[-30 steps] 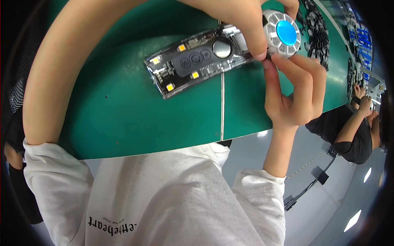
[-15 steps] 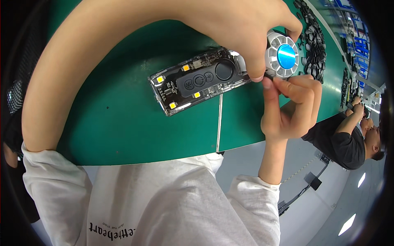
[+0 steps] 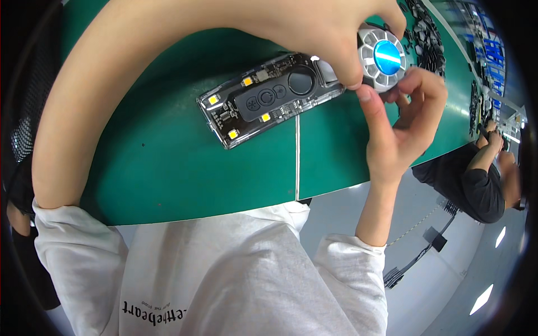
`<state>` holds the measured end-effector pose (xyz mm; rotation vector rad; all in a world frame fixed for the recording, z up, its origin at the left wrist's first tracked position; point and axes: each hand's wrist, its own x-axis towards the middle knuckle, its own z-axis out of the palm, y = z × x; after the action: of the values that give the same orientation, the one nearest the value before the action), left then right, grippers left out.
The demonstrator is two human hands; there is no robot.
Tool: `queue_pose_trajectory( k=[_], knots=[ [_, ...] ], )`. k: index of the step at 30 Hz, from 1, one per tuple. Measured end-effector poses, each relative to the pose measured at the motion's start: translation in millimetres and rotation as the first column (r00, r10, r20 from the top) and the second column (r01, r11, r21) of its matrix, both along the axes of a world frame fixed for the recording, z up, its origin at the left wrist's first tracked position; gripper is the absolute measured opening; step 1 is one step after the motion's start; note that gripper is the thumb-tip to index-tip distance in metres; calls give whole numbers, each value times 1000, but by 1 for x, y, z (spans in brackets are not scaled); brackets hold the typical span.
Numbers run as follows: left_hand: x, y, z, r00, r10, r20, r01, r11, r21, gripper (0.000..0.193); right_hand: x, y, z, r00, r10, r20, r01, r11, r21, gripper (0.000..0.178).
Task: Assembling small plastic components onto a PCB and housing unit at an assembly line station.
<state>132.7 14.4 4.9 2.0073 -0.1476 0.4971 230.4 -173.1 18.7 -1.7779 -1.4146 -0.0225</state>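
A handheld fan (image 3: 269, 98) lies tilted above the green table, its clear case showing a dark circuit board, yellow-white lights and a black button panel. Its round silver spoked head (image 3: 367, 56) carries a shiny blue disc in the middle. My left hand (image 3: 319, 36) reaches over the far side and grips the fan where body and head meet, thumb on the near side and fingers round the far rim. My right hand (image 3: 403, 123) closes on the head's near right rim, thumb tip beside my left thumb. What lies under its curled fingers is hidden.
The green table (image 3: 168, 173) has a pale seam strip (image 3: 297, 162) and a curved near edge. Many small black parts (image 3: 428, 47) lie heaped along the far right. At the right, a person in a dark shirt (image 3: 476, 185) works at the same line.
The fan has shifted slightly up and left in both hands. My right hand has gone from a pinch at the joint to fingers further round the head's right rim.
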Motion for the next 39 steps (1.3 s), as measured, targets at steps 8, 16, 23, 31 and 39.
queue_pose_trajectory(
  k=[8,16,23,31,39],
  knots=[
    [6,2,22,980,-123,-158,111,990,-82,18,-6,14,1,858,52,-512,-56,998,8,69],
    [1,-6,41,970,11,-243,43,976,213,38,2,22,-3,869,-74,-489,-40,975,-218,79],
    [4,1,17,994,-87,59,82,993,82,17,-8,28,16,916,-140,-376,33,960,-277,85],
    [-7,2,33,979,-60,-195,77,994,83,38,-11,28,14,770,-119,-627,-10,980,-199,86],
    [-3,3,22,992,37,121,-95,851,516,22,-1,33,4,715,-100,-691,-74,973,-218,79]
  ],
)
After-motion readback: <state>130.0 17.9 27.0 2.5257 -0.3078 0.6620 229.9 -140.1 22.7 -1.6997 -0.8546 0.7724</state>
